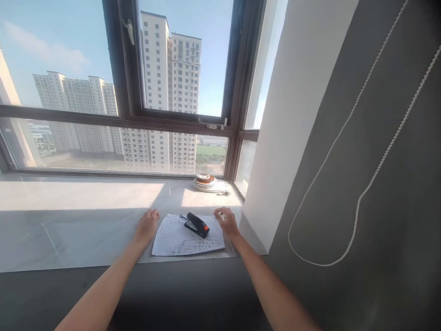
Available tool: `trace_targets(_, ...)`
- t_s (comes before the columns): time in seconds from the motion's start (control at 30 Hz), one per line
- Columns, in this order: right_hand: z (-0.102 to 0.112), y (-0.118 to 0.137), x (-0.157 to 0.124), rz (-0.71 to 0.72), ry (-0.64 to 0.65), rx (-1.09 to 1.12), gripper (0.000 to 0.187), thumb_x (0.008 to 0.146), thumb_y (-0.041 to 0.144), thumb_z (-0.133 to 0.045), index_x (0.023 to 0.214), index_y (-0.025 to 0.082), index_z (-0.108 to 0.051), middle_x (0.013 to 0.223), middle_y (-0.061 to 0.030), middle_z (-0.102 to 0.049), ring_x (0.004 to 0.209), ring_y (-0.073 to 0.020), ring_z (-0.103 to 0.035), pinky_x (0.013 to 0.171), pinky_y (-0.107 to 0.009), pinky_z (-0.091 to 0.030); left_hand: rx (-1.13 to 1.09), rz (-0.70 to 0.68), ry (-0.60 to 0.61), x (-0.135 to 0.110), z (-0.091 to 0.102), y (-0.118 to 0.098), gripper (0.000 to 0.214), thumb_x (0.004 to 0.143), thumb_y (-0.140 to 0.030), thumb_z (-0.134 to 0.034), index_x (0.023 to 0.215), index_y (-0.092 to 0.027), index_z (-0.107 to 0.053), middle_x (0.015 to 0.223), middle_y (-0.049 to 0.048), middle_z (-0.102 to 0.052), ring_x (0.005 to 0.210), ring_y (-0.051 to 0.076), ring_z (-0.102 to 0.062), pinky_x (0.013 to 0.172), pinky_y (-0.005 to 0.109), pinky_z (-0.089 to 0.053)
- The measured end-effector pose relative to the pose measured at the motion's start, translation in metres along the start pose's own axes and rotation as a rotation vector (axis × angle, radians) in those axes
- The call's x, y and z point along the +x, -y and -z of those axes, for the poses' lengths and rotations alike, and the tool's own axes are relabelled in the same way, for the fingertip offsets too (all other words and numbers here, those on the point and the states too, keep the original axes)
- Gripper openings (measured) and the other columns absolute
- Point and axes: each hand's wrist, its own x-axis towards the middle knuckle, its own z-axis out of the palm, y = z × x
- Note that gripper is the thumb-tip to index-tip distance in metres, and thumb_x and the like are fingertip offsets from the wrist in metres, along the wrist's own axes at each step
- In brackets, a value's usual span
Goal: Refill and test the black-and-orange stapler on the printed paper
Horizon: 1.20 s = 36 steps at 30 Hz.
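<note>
A black stapler (196,225) with an orange-red patch at one end lies tilted on sheets of paper (168,242) covered in handwriting. Its upper arm stands raised from a silvery inner rail. My left hand (148,225) rests on the sill at the left edge of the paper, fingers laid down, with nothing visible in it. By the paper's upper right corner is my right hand (228,223), its thumb and forefinger curled until the tips nearly meet. Anything between those tips is too small to make out.
A stack of round, plate-like items (205,184) sits at the window corner, with a small dark chain-like thing (223,193) beside it. The pale sill (93,237) ends at a front edge. A beaded blind cord (357,204) hangs by the right wall. Brown-framed windows stand behind.
</note>
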Motion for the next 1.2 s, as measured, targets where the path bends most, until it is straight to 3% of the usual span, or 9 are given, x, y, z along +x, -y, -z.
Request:
trace_targets(0.1,-0.02,0.03,-0.011,0.136,0.224,0.062,0.04,0.094,0.048,-0.069,0.127,0.025,-0.07,0.12,-0.0078,-0.073,0.111,-0.0265,-0.066,0.099,-0.04,-0.052,-0.1,0.013,-0.004,-0.005,0.008,-0.006,0.022,0.103,-0.027,-0.036,0.1,-0.022,-0.058,0.105,0.0118,-0.072,0.1,0.028,-0.069,0.082,0.037,-0.051)
trace_targets(0.2,-0.03,0.041,-0.017,0.127,0.323,0.01,0.055,0.087,0.04,-0.078,0.138,0.026,-0.063,0.125,-0.0089,-0.072,0.114,-0.0285,-0.066,0.099,-0.04,-0.051,-0.258,0.016,-0.048,-0.012,0.014,-0.018,0.024,0.105,-0.036,-0.037,0.103,-0.022,-0.057,0.099,0.01,-0.074,0.087,0.026,-0.071,0.073,0.034,-0.051)
trace_targets(0.37,-0.03,0.035,-0.018,0.098,0.336,0.034,0.047,0.089,0.03,-0.075,0.135,0.025,-0.065,0.124,-0.0089,-0.073,0.114,-0.028,-0.067,0.099,-0.039,-0.051,-0.495,-0.149,-0.058,-0.021,0.012,-0.051,0.024,0.102,-0.043,-0.047,0.107,-0.023,-0.061,0.099,0.0076,-0.078,0.088,0.024,-0.074,0.079,0.033,-0.053)
trace_targets(0.67,-0.028,0.035,-0.015,0.092,0.368,0.08,0.049,0.089,0.026,-0.075,0.137,0.025,-0.065,0.121,-0.0098,-0.071,0.108,-0.0264,-0.068,0.094,-0.037,-0.052,-0.134,-0.435,0.025,-0.023,0.015,-0.078,0.018,0.102,-0.029,-0.052,0.099,-0.022,-0.068,0.104,0.0116,-0.075,0.102,0.031,-0.067,0.086,0.041,-0.048)
trace_targets(0.87,-0.032,0.029,-0.012,0.134,0.342,0.089,0.05,0.087,0.026,-0.078,0.136,0.022,-0.067,0.119,-0.0108,-0.073,0.109,-0.0269,-0.067,0.097,-0.037,-0.05,-0.097,-0.446,0.094,-0.018,0.013,-0.081,0.013,0.101,-0.026,-0.053,0.096,-0.022,-0.064,0.103,0.0093,-0.075,0.097,0.029,-0.068,0.087,0.041,-0.047)
trace_targets(1.2,-0.03,0.032,-0.011,0.151,0.325,0.115,0.049,0.086,0.025,-0.078,0.134,0.028,-0.069,0.118,-0.0064,-0.075,0.109,-0.0261,-0.069,0.094,-0.035,-0.051,-0.236,-0.425,0.159,-0.014,0.007,-0.073,0.024,0.101,-0.036,-0.051,0.098,-0.023,-0.072,0.108,0.0098,-0.077,0.101,0.028,-0.069,0.091,0.039,-0.05)
